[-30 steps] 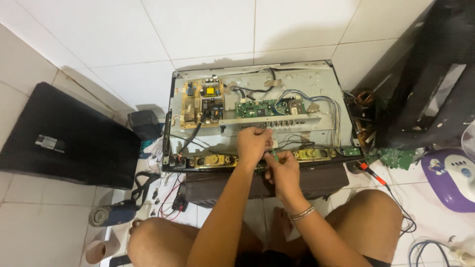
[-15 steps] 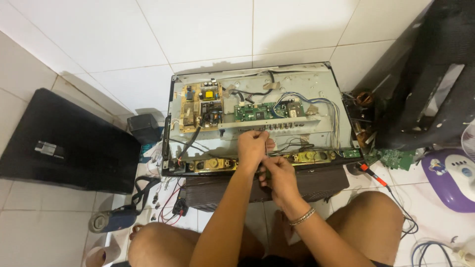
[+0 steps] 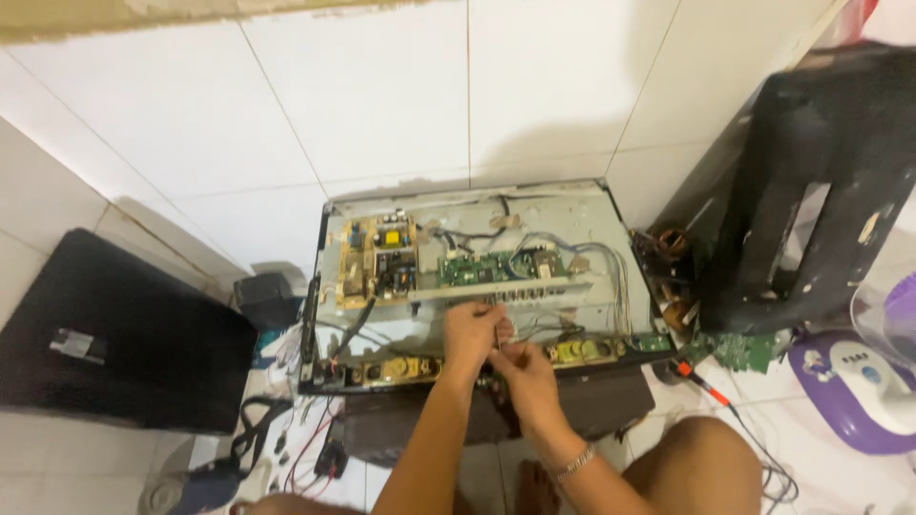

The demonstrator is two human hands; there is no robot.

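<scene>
Head view, both hands (image 3: 501, 348) on opened television chassis (image 3: 468, 277)

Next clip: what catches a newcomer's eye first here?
An opened flat-screen chassis lies on the white tile floor mid-frame, with a tan power board at its left and a green board at centre. Both hands, left and right, meet at its near edge. A black cover lies at left.

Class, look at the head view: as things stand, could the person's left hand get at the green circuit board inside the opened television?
Probably yes. The left hand already sits just below the green circuit board, and nothing covers the board. Only a pale metal bar and loose wires lie near it.
</scene>
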